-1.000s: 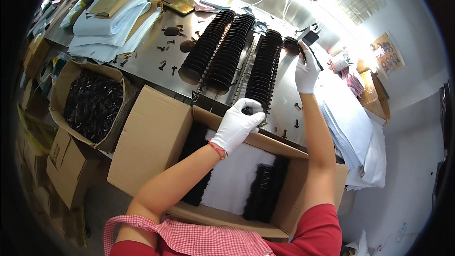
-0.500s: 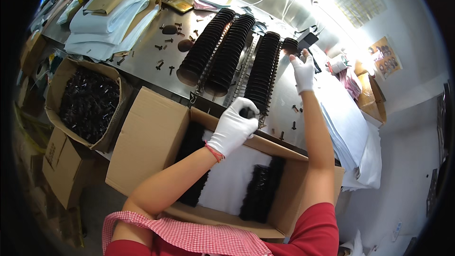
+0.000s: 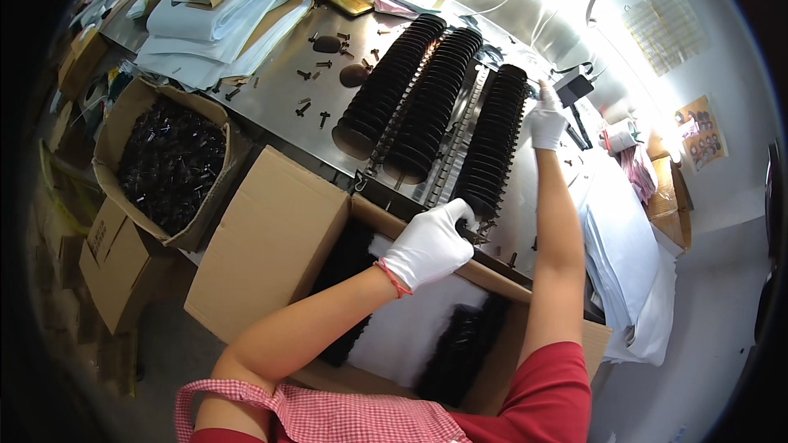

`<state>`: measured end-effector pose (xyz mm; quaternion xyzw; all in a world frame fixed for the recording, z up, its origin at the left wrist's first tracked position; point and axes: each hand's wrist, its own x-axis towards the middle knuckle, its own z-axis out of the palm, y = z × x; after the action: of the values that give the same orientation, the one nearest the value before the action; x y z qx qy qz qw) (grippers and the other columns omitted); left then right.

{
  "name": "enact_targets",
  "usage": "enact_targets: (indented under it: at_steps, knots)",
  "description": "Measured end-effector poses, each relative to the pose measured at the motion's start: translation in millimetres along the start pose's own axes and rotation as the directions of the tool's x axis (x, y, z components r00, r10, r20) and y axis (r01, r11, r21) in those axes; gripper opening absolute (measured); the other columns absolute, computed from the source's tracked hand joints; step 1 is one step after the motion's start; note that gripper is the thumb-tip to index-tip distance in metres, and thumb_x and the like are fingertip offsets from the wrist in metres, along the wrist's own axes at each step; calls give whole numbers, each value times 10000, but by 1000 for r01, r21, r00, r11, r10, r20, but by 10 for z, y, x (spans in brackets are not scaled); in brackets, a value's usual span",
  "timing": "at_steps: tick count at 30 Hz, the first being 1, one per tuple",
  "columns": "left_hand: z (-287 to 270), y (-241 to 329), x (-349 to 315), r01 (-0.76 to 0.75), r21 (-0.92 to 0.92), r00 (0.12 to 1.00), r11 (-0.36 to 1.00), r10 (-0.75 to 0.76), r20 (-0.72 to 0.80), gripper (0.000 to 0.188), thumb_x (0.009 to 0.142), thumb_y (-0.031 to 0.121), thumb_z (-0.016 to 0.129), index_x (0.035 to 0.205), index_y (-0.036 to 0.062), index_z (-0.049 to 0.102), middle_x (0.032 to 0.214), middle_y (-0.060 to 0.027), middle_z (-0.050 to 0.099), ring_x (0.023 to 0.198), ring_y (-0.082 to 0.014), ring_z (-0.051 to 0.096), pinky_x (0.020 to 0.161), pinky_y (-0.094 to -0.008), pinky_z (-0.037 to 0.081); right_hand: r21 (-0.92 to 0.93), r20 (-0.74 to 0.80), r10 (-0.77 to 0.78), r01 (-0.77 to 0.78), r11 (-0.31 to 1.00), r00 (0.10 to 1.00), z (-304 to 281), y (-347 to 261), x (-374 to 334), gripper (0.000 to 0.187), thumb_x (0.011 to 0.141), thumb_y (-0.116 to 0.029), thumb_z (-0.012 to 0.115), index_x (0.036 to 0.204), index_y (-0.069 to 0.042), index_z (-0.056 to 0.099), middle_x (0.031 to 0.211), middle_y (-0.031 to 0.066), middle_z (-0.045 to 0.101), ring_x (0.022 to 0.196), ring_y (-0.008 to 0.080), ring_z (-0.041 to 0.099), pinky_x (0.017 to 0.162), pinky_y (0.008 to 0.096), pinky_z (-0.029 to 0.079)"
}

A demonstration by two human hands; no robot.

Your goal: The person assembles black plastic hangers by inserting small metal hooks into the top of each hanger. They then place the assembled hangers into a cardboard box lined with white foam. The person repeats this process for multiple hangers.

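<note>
Three long rows of thin black round discs lie on a metal rack on the steel table: a left row (image 3: 382, 94), a middle row (image 3: 435, 107) and a right row (image 3: 492, 139). My left hand (image 3: 433, 248), in a white glove, is closed at the near end of the right row. What its fingertips hold is hidden. My right hand (image 3: 547, 121), also gloved, reaches to the right row's far end. One of its digits points up, while the rest are largely hidden. Below my left hand stands an open carton (image 3: 275, 234) with black bundles (image 3: 460, 349) and white lining inside.
A box of dark shiny pieces (image 3: 172, 166) stands left. Loose screws (image 3: 305, 107) and two flat dark discs (image 3: 353, 75) lie left of the rows. White sheets (image 3: 205, 29) are piled at the back left, with more white sheets (image 3: 628, 254) at the right. A black adapter (image 3: 572, 88) sits by my right hand.
The view has shifted, moving the scene rightward. My left hand has gone lower, to the right row's near end. My right hand now covers the spot where a short disc stack showed.
</note>
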<state>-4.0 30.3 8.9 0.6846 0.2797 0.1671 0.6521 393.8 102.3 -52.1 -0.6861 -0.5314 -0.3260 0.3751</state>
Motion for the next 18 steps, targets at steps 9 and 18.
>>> enact_targets:
  at_steps: [9, 18]
  knots:
    - [304, 273, -241, 60, -833, 994, 551, -105, 2, 531, 981, 81, 608, 1468, 144, 405, 1294, -50, 544, 1071, -107, 596, 868, -297, 567, 386, 190, 5, -80, 919, 982, -1876, -2042, -517, 266, 927, -70, 564, 1167, 9, 648, 1132, 162, 641, 1043, 310, 598, 952, 387, 456]
    - [1052, -568, -986, 334, -932, 912, 137, -299, 283, 232, 1022, 251, 539, 1191, 98, 582, 1116, -26, 614, 1094, -160, 573, 988, -318, 449, 56, 830, 158, -362, 931, 535, -3132, -2772, -1523, 612, 764, -346, 776, 1248, -15, 603, 1120, 192, 640, 978, 375, 646, 847, 421, 534]
